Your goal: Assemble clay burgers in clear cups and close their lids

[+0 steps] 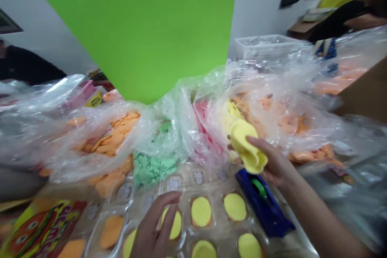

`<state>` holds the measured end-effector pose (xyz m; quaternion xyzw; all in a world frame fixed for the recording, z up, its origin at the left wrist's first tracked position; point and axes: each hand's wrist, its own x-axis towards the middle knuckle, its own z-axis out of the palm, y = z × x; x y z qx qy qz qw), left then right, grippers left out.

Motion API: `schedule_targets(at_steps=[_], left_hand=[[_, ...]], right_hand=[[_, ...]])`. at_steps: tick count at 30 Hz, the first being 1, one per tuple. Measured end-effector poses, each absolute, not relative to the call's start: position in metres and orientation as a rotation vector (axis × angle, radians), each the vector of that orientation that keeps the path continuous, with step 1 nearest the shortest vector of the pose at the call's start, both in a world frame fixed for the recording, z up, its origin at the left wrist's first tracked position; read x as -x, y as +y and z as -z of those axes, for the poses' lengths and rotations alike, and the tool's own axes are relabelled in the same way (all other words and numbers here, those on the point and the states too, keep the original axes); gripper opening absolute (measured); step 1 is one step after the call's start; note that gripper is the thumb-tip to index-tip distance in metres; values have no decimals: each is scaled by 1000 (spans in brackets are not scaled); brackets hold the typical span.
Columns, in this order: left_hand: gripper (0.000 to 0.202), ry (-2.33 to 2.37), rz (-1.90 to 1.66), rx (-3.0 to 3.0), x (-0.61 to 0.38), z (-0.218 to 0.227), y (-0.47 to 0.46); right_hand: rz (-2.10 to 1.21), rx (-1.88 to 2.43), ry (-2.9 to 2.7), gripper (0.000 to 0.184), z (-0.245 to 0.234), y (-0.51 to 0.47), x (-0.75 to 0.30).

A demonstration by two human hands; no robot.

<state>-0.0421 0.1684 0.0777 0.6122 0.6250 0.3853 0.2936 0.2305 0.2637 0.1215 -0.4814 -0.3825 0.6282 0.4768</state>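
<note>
Above the right side of the clear plastic trays, the right hand is closed around a curled bundle of thin, soft yellow pieces, thumb on the near side. Lower and nearer the middle, the left hand is held loosely bent, a narrow gap between thumb and forefinger, over a compartment with a yellow round; whether it touches that round, I cannot tell.

At least 6 yellow rounds lie in the tray compartments, some with an orange edge showing beneath. Further left, orange pieces sit in other compartments, beside a burger-printed card.

Just below the right hand, a blue tape dispenser with a green hub lies tilted across the trays' right side. Behind the trays, crumpled transparent plastic bags hold orange, green, pink and yellow pieces, spread in front of a bright green panel. 2 people in dark clothing show at the far left and far right.
</note>
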Motion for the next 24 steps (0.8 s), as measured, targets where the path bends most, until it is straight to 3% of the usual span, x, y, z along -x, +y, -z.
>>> schedule_targets(at_steps=[4, 8, 11, 14, 18, 21, 24], left_hand=[[27, 1469, -1084, -1375, 13, -112, 167], [34, 1422, -1082, -1116, 13, -110, 156], [36, 1520, -1121, -1186, 26, -95, 137], [26, 1602, -1074, -1454, 38, -83, 116], [15, 1576, -1018, -1553, 42, -70, 91], [13, 1626, -1122, -1377, 44, -59, 75], [9, 1795, -1226, -1006, 66, -49, 65]], right_hand=[[-1769, 1076, -930, 49, -112, 213, -168], [-1871, 1015, -911, 60, -97, 190, -135], [-2026, 1031, -687, 55, -84, 181, -121], [-2190, 1175, -365, 50, -66, 169, -106], [-2116, 1268, -299, 47, -44, 144, -86], [-2103, 1227, -322, 57, -37, 132, -74], [-2103, 1339, -232, 54, -36, 132, -68]])
